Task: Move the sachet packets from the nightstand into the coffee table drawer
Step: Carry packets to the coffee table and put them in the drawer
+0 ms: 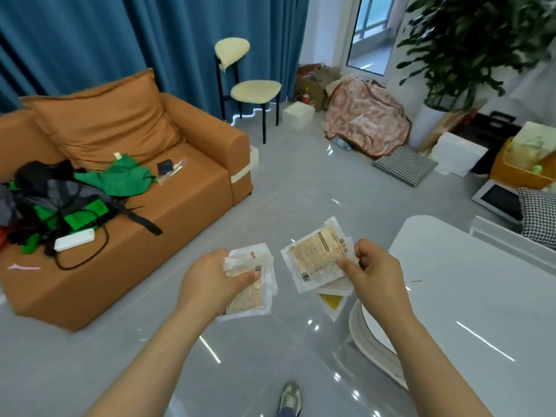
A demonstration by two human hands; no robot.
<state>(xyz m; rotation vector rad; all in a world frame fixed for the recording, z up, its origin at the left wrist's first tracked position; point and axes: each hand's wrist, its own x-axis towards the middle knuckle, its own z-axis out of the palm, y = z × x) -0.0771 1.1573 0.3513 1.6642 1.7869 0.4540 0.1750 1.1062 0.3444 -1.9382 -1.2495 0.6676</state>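
Note:
My left hand [210,281] grips a small stack of white sachet packets with tan printed panels [249,299], held above the grey floor. My right hand [373,272] pinches another stack of the same sachet packets [313,257], fanned out, with a yellow-printed one [331,302] showing underneath. Both hands are in front of me, just left of the white coffee table [469,296]. No drawer or nightstand shows in this view.
An orange sofa [144,212] with piled clothes, a cable and a white power bank stands at the left. A chair with cream cushions [252,91], a plant, boxes and checked cushions lie further back. My shoe [290,398] is on the glossy floor.

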